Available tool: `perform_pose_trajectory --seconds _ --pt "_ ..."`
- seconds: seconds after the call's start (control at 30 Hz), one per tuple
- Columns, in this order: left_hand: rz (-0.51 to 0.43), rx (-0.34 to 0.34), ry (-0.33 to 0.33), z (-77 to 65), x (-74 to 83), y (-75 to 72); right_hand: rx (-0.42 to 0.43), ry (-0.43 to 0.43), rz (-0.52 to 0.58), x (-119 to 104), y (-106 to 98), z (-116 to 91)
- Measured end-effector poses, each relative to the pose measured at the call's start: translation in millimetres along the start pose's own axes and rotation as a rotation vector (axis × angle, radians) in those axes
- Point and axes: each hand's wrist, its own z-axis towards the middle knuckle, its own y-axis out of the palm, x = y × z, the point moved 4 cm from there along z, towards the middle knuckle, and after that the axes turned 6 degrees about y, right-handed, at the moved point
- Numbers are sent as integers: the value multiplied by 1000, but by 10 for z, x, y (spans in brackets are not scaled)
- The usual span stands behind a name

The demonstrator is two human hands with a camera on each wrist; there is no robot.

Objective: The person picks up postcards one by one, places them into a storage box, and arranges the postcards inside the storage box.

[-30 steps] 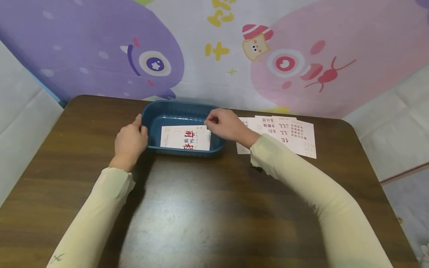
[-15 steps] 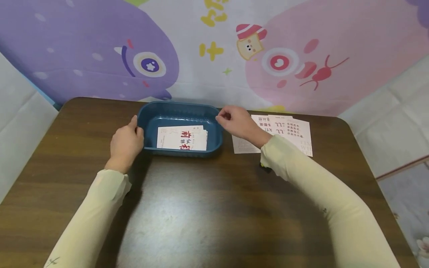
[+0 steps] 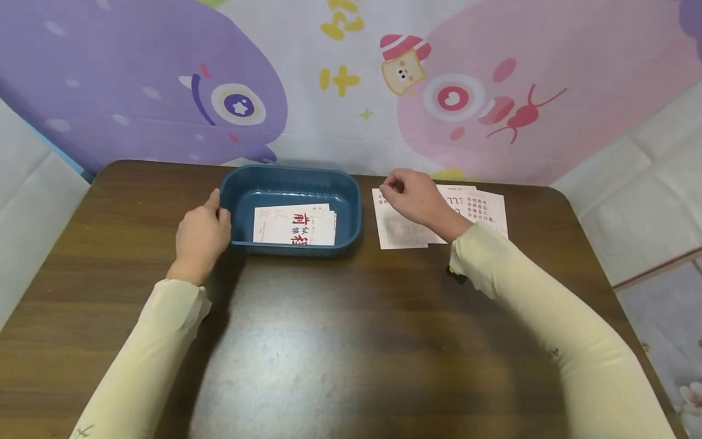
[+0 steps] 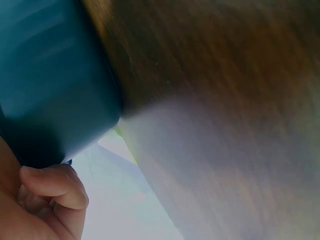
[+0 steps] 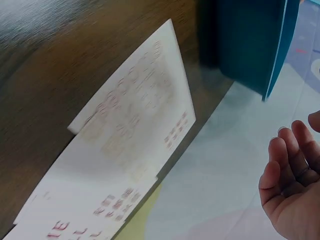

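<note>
A blue plastic bin (image 3: pixel 290 177) stands near the table's back edge, with a few printed cards (image 3: pixel 276 225) lying inside. My left hand (image 3: pixel 203 238) holds the bin's left end. In the left wrist view, curled fingers (image 4: pixel 55 187) lie against the bin's end wall (image 4: pixel 60 90); the grip is partly hidden. Right of the bin, my right hand (image 3: pixel 414 194) hovers over several overlapping cards (image 3: pixel 400 228) with red and dark print. In the right wrist view, its fingers (image 5: pixel 285 155) are loosely bent and hold nothing, apart from the cards (image 5: pixel 135 110).
The brown wooden table (image 3: pixel 307 329) backs onto a cartoon-printed cloth (image 3: pixel 329 122). A small black and yellow object (image 3: pixel 456 275) shows partly beneath the right cuff. Pale panels (image 3: pixel 658 213) flank the table.
My right hand has moved right, from over the bin's right end to above the loose cards. The left hand stays at the bin. The view has shifted slightly.
</note>
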Motion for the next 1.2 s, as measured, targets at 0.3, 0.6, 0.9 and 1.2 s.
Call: perform_pose_trajectory --seconds 0.3,0.6,0.9,1.2 --pt "0 5 4 2 -14 4 37 80 -73 250 -117 -64" --pt "10 -9 -9 15 -13 18 59 133 -86 495 -231 -107" --pt "12 21 19 9 10 -3 114 238 -57 815 -421 -153" --pt "13 -10 0 -11 8 0 134 368 -75 1155 -509 -266"
